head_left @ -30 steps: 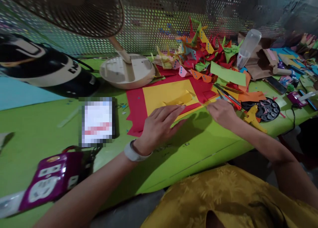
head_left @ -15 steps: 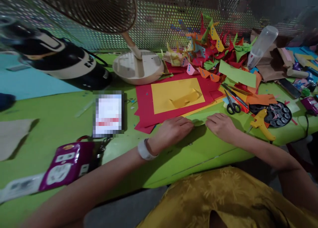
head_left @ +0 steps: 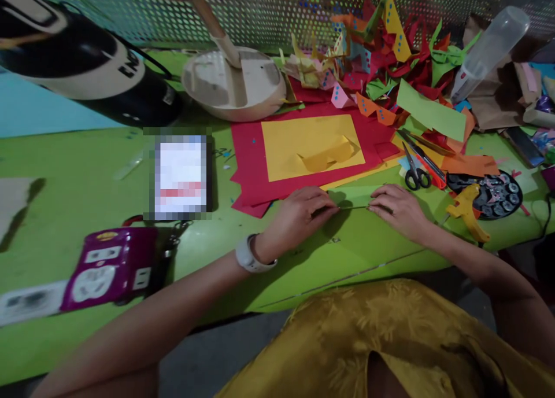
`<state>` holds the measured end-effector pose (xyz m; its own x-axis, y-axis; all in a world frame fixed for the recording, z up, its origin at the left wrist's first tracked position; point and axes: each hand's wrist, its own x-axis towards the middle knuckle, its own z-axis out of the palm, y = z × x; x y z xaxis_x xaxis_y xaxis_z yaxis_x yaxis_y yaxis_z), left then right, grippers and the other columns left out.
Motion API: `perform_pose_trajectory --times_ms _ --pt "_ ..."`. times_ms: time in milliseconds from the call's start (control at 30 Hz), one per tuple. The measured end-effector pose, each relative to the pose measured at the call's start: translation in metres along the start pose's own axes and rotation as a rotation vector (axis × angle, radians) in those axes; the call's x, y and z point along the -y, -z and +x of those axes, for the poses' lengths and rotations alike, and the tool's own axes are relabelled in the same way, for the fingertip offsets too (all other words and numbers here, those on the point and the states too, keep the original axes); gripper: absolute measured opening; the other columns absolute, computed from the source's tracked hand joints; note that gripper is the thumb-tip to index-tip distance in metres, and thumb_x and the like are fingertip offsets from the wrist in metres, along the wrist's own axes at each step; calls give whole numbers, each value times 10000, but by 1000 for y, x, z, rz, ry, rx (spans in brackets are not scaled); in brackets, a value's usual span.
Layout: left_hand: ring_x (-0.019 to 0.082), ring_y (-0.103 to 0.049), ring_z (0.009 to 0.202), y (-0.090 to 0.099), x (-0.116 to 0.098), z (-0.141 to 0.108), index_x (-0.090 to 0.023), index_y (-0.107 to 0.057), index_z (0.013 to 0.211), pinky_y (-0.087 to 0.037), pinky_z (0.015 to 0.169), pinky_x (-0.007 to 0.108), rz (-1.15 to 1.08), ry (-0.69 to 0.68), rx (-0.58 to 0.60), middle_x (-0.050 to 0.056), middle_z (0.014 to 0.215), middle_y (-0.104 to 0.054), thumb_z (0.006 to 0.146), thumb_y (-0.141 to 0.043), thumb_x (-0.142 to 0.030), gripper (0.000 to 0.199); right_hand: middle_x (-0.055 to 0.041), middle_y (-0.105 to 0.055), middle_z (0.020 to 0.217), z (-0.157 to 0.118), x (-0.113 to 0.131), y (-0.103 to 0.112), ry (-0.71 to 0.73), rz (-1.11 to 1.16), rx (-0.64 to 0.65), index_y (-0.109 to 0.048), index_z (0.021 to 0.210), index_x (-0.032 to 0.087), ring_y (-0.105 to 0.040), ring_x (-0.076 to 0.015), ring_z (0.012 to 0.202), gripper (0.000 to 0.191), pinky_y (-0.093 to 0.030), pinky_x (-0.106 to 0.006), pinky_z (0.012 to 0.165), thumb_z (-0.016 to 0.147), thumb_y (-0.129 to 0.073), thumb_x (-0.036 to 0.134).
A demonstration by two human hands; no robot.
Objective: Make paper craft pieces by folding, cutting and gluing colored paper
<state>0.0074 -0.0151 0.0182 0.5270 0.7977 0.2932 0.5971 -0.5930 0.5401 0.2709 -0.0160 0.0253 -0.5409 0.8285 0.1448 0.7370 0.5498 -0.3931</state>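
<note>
Green paper (head_left: 354, 198) spans the short gap between two bare hands at the near side of a bright green table (head_left: 243, 282), just in front of a person in a gold patterned top (head_left: 347, 340). The left hand (head_left: 306, 214), a pale band (head_left: 250, 254) at its wrist, pinches one end between thumb and fingers; the right hand (head_left: 398, 210) pinches the other. At left on the table lies a purple case (head_left: 110, 268) with white panels, a tablet-like device (head_left: 181, 175) with a blurred screen beyond it. To the right of the hands, a yellow glue gun (head_left: 469, 210) rests by black-handled scissors (head_left: 417, 176). Just beyond the paper, a folded yellow piece (head_left: 329, 155) sits on a yellow sheet (head_left: 281, 140), which lies over red paper (head_left: 249, 178). Farther back, a pale round fan base (head_left: 260, 100) stands beside a heap of colorful folded papers (head_left: 368, 91), before a perforated panel (head_left: 269, 16).
</note>
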Motion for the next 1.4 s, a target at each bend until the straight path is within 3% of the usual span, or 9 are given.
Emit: perform_pose_trajectory --times_ms 300,667,800,867,933,1033,1100,1200,1400 --pt "189 -637 748 5 -4 3 -185 -686 808 -496 663 326 -153 168 38 57 818 -680 954 -539 -410 306 -60 -658 1020 -3 -5 2 -203 142 -59 -723 824 245 -616 -247 1034 128 -452 -442 891 896 -674 339" --pt "195 -632 754 13 1 -1 -196 -656 797 -494 663 328 -139 201 81 54 803 -667 939 -526 -341 241 -79 -636 1028 -6 -7 -2 -254 82 -79 -694 811 226 -606 -271 1051 191 -458 -474 875 904 -640 385" --pt "251 -667 826 14 -10 -4 -178 -683 840 -496 723 392 99 142 40 91 877 -710 956 -508 -303 244 -78 -635 1029 -6 -5 -1 -263 76 -62 -698 821 229 -604 -273 1058 181 -456 -475 882 908 -634 373" --pt "272 -685 956 11 -22 -8 -190 -703 1020 -493 835 420 265 67 -4 107 1048 -736 972 -495 -288 234 -76 -636 1024 -6 -4 -1 -268 79 -70 -698 817 228 -605 -270 1053 164 -456 -468 873 901 -645 358" --pt "254 -642 1153 4 -34 -11 -194 -614 1271 -458 983 400 310 -111 21 110 1274 -682 995 -472 -296 327 -72 -636 1021 -6 -2 -2 -272 80 -74 -697 810 228 -602 -265 1054 151 -454 -461 873 895 -652 344" --pt "275 -419 1416 -13 -44 -15 -74 -326 1510 -291 1166 436 305 -282 131 192 1506 -474 1027 -362 -432 603 -68 -637 1022 -5 -1 -2 -273 73 -79 -698 798 231 -600 -263 1047 147 -452 -458 874 889 -662 341" --pt "306 -336 1462 -24 -45 -16 -36 -177 1556 -204 1200 474 308 -290 177 226 1549 -392 998 -312 -579 790 -68 -640 1025 -5 -1 -2 -273 71 -83 -701 800 234 -604 -262 1040 144 -452 -458 875 888 -667 342" --pt "335 -291 1479 -36 -42 -16 -7 -77 1565 -134 1214 489 314 -261 200 252 1565 -344 937 -304 -701 962 -69 -645 1022 -5 -3 -1 -269 77 -76 -700 802 239 -606 -263 1039 140 -449 -460 883 891 -664 340" --pt "324 -272 1488 -39 -42 -18 -31 4 1573 -126 1219 468 294 -209 195 235 1584 -317 913 -329 -731 1018 -64 -642 1035 -7 -4 2 -250 101 -52 -688 818 244 -602 -259 1050 136 -438 -451 891 901 -647 344"
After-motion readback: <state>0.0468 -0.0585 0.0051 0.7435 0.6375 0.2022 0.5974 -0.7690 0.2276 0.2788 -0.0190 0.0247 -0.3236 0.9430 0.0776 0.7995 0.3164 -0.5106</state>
